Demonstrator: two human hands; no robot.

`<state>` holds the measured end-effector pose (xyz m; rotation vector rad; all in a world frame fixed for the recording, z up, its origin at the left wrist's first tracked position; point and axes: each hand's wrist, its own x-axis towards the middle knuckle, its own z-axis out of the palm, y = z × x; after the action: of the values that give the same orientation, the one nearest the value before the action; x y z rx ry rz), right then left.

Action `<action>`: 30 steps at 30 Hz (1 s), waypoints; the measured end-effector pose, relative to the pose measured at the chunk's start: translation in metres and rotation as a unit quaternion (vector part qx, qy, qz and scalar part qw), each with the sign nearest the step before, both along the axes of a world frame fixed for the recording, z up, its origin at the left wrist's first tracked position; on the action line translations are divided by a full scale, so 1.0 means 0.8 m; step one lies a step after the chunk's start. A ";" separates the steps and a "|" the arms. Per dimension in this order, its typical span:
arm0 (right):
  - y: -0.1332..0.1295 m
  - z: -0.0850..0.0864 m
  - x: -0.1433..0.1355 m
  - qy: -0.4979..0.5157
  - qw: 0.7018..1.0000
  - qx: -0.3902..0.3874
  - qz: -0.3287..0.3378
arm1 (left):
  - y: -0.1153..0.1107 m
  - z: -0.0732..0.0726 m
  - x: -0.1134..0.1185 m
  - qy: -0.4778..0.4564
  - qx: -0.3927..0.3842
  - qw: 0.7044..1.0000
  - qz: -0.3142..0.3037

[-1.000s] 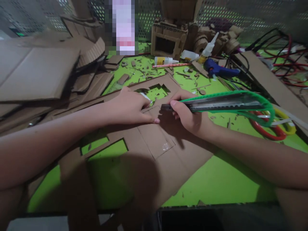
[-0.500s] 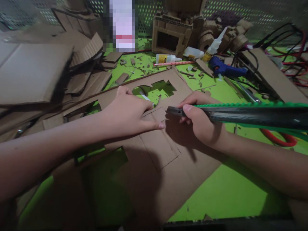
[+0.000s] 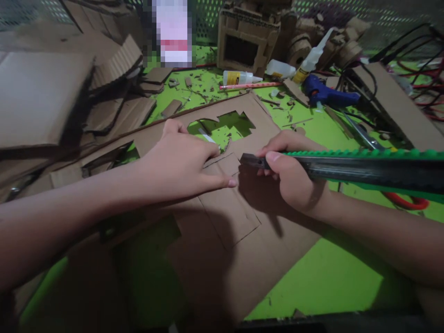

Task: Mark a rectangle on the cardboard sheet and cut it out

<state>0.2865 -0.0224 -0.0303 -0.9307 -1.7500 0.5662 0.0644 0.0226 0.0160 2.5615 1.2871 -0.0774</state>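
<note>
A brown cardboard sheet (image 3: 277,249) with jagged cut-out openings lies over the green tabletop. Thin dark lines mark out a rectangle (image 3: 229,208) on it. My left hand (image 3: 183,155) presses down on the sheet beside the upper part of that rectangle, thumb stretched across it, fingers apart and partly hidden. In my right hand (image 3: 291,173) is a green and black utility knife (image 3: 347,166), its tip pointing left at the rectangle's upper right edge. Whether the blade touches the cardboard I cannot tell.
Cardboard pieces (image 3: 45,97) are piled at the left. Behind the sheet lie glue bottles (image 3: 239,77), a pink pencil (image 3: 249,86), a blue glue gun (image 3: 329,95) and scissors (image 3: 364,132). A cardboard box (image 3: 224,60) stands at the back. Cables (image 3: 416,51) tangle at right.
The view has shifted slightly, so the things at the back sit a little higher. Both hands and the knife tip stay almost in place against the sheet.
</note>
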 end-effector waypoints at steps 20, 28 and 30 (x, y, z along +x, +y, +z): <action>-0.002 0.007 -0.008 -0.008 1.000 -0.014 -0.009 | -0.002 0.004 -0.004 0.002 0.010 1.000 -0.012; -0.002 0.008 -0.007 0.002 1.000 -0.019 0.001 | -0.001 0.001 -0.005 0.006 0.016 1.000 -0.012; -0.001 0.006 -0.003 0.009 1.000 -0.018 -0.007 | 0.000 0.001 -0.005 0.007 0.014 1.000 -0.010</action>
<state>0.2839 -0.0234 -0.0252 -0.9602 -1.7212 0.5970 0.0604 0.0226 0.0170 2.6012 1.2769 -0.0809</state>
